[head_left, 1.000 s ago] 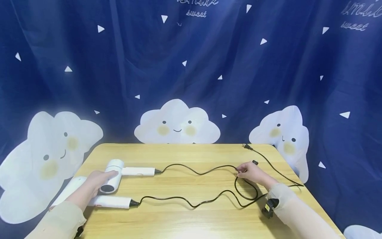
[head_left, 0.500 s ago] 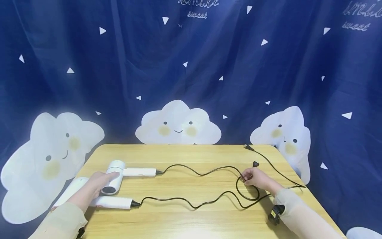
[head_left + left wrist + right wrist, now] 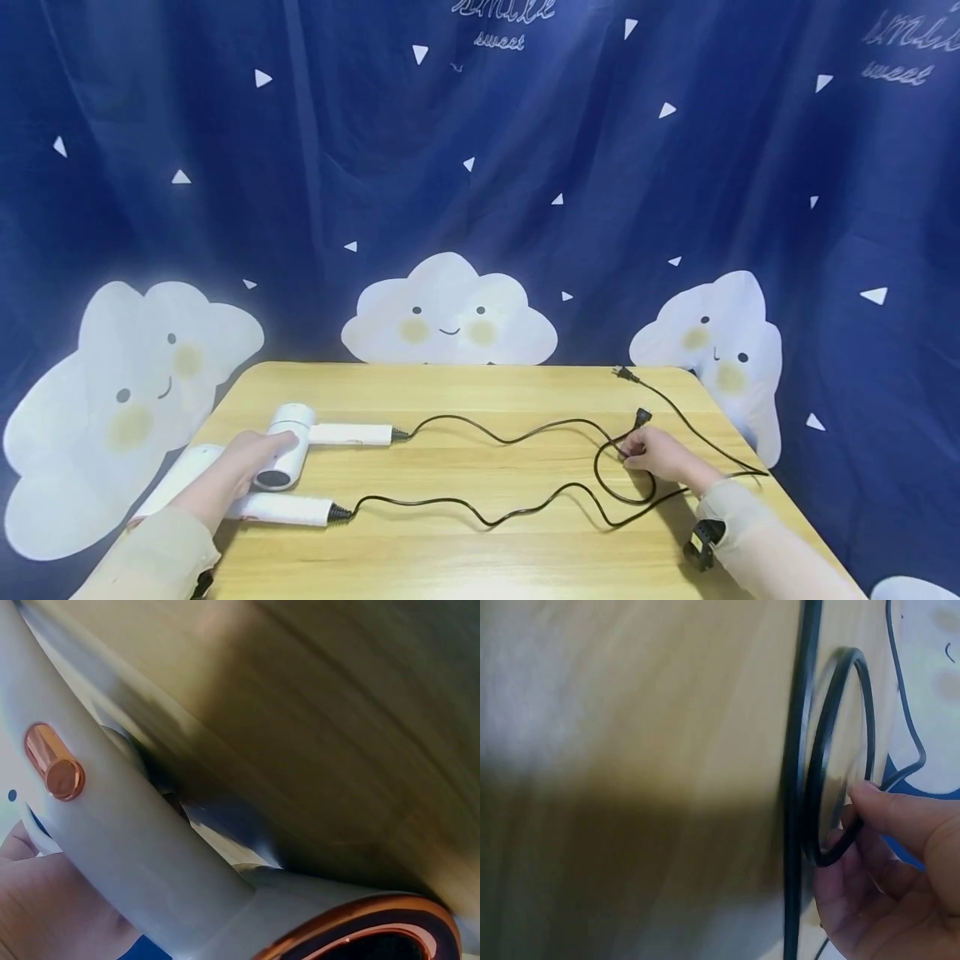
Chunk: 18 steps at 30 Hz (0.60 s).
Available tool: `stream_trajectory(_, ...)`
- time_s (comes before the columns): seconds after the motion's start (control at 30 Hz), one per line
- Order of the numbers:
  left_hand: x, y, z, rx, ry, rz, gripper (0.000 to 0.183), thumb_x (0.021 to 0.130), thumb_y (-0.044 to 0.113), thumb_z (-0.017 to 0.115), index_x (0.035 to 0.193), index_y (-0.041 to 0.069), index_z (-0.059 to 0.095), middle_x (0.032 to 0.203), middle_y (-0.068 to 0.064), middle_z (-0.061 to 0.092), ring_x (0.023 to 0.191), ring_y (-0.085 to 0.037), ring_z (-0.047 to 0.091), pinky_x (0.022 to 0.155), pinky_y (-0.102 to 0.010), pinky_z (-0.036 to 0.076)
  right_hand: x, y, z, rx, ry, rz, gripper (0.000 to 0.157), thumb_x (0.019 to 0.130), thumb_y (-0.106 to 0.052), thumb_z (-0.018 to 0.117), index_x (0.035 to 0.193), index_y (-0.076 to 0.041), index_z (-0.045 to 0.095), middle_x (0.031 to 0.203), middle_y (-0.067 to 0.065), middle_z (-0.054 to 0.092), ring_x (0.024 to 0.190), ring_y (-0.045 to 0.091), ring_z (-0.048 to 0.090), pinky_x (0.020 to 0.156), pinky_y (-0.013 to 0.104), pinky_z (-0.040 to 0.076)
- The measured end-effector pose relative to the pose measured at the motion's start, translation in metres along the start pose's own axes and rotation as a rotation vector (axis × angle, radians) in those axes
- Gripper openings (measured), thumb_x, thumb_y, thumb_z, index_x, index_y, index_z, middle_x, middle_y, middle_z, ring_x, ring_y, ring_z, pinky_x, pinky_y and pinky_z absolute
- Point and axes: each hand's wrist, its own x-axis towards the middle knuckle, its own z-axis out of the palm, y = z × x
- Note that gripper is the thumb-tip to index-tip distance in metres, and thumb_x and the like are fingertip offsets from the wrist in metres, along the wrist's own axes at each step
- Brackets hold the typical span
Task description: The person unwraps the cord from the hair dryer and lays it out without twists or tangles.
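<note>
Two white hair dryers lie on the table at the left. My left hand [image 3: 243, 462] holds the head of the far hair dryer [image 3: 348, 434], thumb across it, other fingers mostly hidden. The near hair dryer [image 3: 288, 508] lies under that forearm. Its copper-coloured button [image 3: 56, 765] and ringed end fill much of the left wrist view, with part of the hand [image 3: 60, 907] behind. At the right, my right hand [image 3: 660, 457] pinches the far dryer's black cord [image 3: 821, 765] between thumb and fingers, where it forms a loop. That cord's plug [image 3: 642, 417] lies just beyond the hand.
The near dryer's cord [image 3: 487, 524] winds rightward, passes under the right forearm and turns back at the table's right edge. Its plug [image 3: 625, 373] lies near the back edge of the wooden table [image 3: 450, 383]. A blue curtain [image 3: 465, 217] with printed clouds hangs behind.
The right hand has shifted slightly to the right and towards me with the cord, so the plug beyond it shows more. My left hand stays on the far dryer.
</note>
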Motion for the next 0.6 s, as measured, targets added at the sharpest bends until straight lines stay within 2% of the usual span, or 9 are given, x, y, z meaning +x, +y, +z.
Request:
stream_trajectory(0.13,0.0,0.002,-0.001,0.007,0.003,0.004,0.066,0.08,0.045,0.059,0.108,-0.013,0.047,0.093,-0.017,0.054,0.084,-0.027,0.053,0.069,-0.03,0.043,0.0,-0.002,-0.011,-0.003,-0.003,0.041,0.005,0.082,-0.007,0.067,0.084,-0.004,0.063,0.074,0.001,0.06,0.066,0.012,0.054,0.057,0.026,0.046)
stream_trajectory(0.27,-0.001,0.004,-0.004,0.01,0.0,-0.008,0.068,0.081,0.046,0.059,0.111,-0.013,0.046,0.094,-0.017,0.053,0.085,-0.027,0.052,0.069,-0.03,0.043,0.002,-0.004,-0.024,0.033,-0.033,0.057,0.006,0.085,-0.006,0.063,0.087,0.0,0.063,0.07,0.008,0.059,0.059,0.018,0.055,0.051,0.027,0.046)
stream_trajectory(0.4,-0.001,0.003,-0.005,0.003,-0.012,-0.007,0.068,0.082,0.046,0.059,0.112,-0.014,0.045,0.096,-0.017,0.053,0.086,-0.026,0.052,0.07,-0.029,0.043,0.001,-0.007,-0.038,0.068,-0.073,0.026,0.01,0.084,-0.002,0.062,0.091,0.005,0.064,0.067,0.012,0.058,0.056,0.021,0.053,0.047,0.027,0.044)
stream_trajectory(0.47,0.001,0.001,-0.005,0.002,-0.019,-0.002,0.071,0.081,0.048,0.059,0.112,-0.014,0.044,0.098,-0.018,0.052,0.085,-0.026,0.052,0.068,-0.027,0.043,-0.001,-0.008,-0.045,0.078,-0.093,0.016,0.01,0.083,-0.002,0.063,0.091,0.004,0.064,0.065,0.013,0.057,0.054,0.018,0.051,0.047,0.025,0.043)
stream_trajectory(0.6,0.003,0.0,-0.003,0.007,-0.027,-0.004,0.074,0.081,0.05,0.058,0.115,-0.015,0.043,0.102,-0.021,0.05,0.089,-0.029,0.051,0.073,-0.031,0.045,-0.002,-0.006,-0.06,0.097,-0.133,0.003,0.009,0.083,0.0,0.062,0.091,0.002,0.066,0.065,0.013,0.058,0.053,0.015,0.049,0.048,0.024,0.043)
